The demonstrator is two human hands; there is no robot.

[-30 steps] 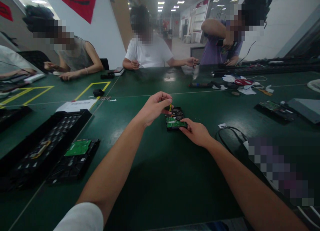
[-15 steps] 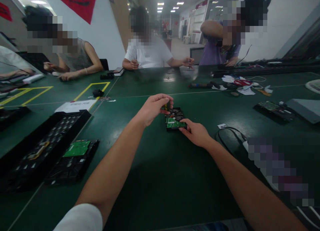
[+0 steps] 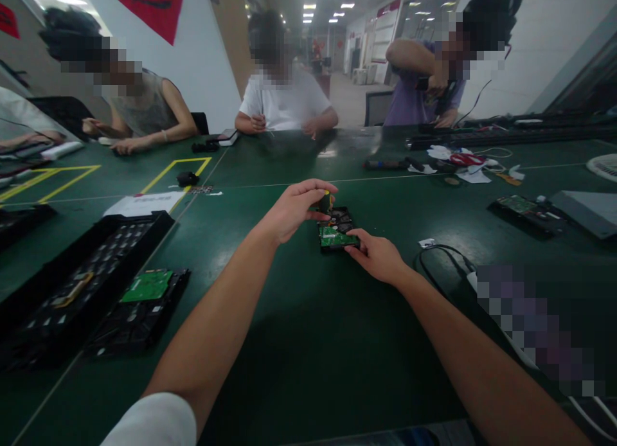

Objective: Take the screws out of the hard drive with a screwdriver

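A black hard drive with a green circuit board on top lies on the green table in front of me. My left hand is closed in a pinch on a small screwdriver with a yellow and black handle, held upright over the drive's far end. My right hand grips the drive's near right corner with its fingers and holds it down.
A black tray and another drive with a green board lie at the left. A black cable loops at the right, with more boards beyond. Three people sit or stand across the table.
My left hand has turned slightly on the screwdriver over the drive. The person in white across the table drew an arm back. My right hand has stayed in place.
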